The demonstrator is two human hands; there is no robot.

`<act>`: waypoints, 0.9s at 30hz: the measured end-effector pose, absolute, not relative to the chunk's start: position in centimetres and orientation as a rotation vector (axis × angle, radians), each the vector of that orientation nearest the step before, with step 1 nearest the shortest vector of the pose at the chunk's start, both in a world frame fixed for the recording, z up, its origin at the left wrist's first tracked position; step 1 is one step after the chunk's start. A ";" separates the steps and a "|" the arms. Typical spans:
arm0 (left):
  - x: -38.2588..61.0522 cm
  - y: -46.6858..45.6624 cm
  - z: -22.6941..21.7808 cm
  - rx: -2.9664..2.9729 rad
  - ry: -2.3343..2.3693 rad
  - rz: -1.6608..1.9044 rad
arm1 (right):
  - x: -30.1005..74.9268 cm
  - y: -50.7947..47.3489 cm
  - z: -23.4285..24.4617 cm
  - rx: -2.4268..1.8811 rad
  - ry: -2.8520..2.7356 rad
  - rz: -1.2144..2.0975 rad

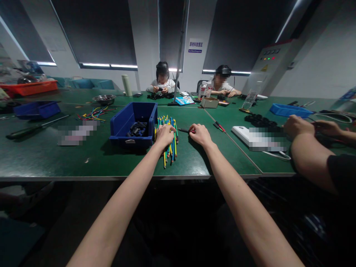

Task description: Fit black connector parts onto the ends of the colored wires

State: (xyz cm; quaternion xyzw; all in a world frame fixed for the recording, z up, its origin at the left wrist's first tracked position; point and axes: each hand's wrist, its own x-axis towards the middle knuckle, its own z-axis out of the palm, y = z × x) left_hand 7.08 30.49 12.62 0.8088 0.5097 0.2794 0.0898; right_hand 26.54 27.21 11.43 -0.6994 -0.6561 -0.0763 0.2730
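Note:
My left hand [165,135] lies over a bundle of short wires [170,151] in yellow, blue and green, its fingers curled down onto them. The fingertips are partly hidden among the wires. To the right, my right hand [200,134] rests on the table, its fingers closed on a slim black-and-red tool [184,130] whose thin end points left toward the bundle. The exact kind of tool is too small to tell. Beside the bundle, on its left, stands a blue bin [133,140] with small black parts [138,129] in it.
Black-and-red pieces [219,127] lie right of my right hand, near a table seam. A white power strip-like box [241,135] is farther right, beside a co-worker's hands [299,126]. A screwdriver [30,129] and loose wires [96,114] lie left. Two people sit opposite.

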 end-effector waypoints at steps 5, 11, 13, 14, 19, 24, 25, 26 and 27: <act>7.2 30.8 12.3 2.394 1.528 0.865 | 26.4 27.0 11.5 -1.898 -1.786 -0.188; 7.2 30.8 12.2 2.389 1.496 0.884 | 26.1 26.8 11.7 -1.941 -1.802 -0.216; 7.2 30.7 12.3 2.386 1.498 0.880 | 26.1 26.8 11.8 -1.955 -1.795 -0.218; 7.2 30.7 12.4 2.388 1.503 0.874 | 26.1 26.8 11.8 -1.960 -1.793 -0.218; 7.2 30.6 12.6 2.391 1.525 0.847 | 26.2 26.9 11.7 -1.953 -1.776 -0.182; 7.2 30.6 12.6 2.394 1.533 0.842 | 26.4 27.0 11.5 -1.924 -1.725 -0.137; 7.2 30.6 12.6 2.397 1.530 0.843 | 26.5 27.1 11.4 -1.920 -1.713 -0.138; 7.2 30.6 12.6 2.400 1.528 0.844 | 26.6 27.1 11.3 -1.918 -1.701 -0.142; 7.2 30.6 12.5 2.402 1.527 0.845 | 26.7 27.2 11.2 -1.921 -1.687 -0.148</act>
